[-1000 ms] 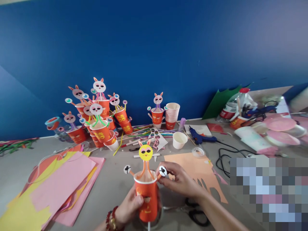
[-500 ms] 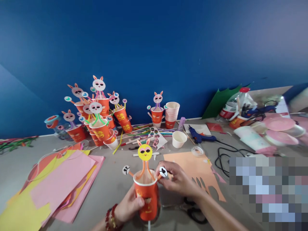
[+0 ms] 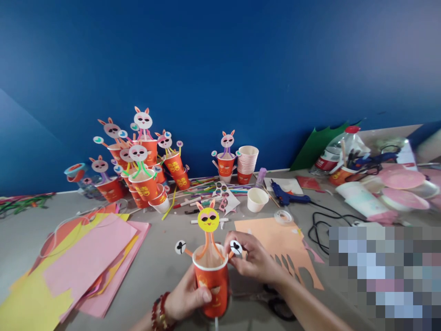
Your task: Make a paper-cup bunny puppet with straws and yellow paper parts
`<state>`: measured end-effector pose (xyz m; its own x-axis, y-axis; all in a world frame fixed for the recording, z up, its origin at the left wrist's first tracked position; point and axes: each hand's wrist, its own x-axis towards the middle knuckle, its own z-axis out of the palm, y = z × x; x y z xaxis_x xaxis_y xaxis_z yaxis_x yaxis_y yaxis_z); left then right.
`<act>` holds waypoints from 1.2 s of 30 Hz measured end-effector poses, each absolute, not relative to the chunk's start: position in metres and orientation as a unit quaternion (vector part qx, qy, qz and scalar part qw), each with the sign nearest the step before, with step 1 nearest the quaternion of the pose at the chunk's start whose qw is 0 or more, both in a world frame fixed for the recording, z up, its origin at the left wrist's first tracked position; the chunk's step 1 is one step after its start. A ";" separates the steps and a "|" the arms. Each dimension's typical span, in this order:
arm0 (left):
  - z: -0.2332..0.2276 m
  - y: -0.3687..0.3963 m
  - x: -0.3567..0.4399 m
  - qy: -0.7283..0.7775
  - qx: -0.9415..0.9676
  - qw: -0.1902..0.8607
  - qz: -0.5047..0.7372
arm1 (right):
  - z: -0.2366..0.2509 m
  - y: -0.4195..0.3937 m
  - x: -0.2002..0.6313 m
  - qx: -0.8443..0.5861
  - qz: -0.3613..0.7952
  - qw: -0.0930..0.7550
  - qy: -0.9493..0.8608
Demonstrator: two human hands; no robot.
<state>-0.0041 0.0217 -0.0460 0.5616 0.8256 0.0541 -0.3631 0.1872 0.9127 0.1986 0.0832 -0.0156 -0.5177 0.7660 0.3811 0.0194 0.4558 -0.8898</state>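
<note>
My left hand [image 3: 190,294] is wrapped round a red paper cup [image 3: 211,287] with a white rim. A yellow paper rabbit face [image 3: 208,219] rises from the cup on orange pipe-cleaner stems. Two orange arms stick out over the rim, each ending in a white disc with a black mark; one disc [image 3: 180,247] is on the left. My right hand [image 3: 253,257] is at the rim's right side, its fingers pinched on the right orange arm just behind the other disc [image 3: 235,248]. A thin white stick [image 3: 216,323] shows below the cup.
Scissors [image 3: 275,303] lie under my right forearm. Coloured paper sheets [image 3: 93,257] are at left, an orange cut sheet [image 3: 275,243] at right. Finished rabbit cups [image 3: 143,186] stand at the back, near stacked cups [image 3: 247,161]. A blue glue gun [image 3: 287,195] trails a black cord.
The cup and both hands have shifted very slightly right and down in view. My grip on the cup and the arm looks the same.
</note>
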 end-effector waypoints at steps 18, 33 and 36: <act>-0.054 0.020 -0.007 0.278 0.534 0.685 0.410 | -0.014 0.082 0.198 -0.247 0.468 0.416 -0.739; -0.048 0.020 -0.006 0.231 0.518 0.725 0.392 | -0.016 0.083 0.199 -0.228 0.476 0.418 -0.740; -0.047 0.020 -0.005 0.236 0.521 0.719 0.395 | -0.018 0.083 0.199 -0.223 0.479 0.422 -0.737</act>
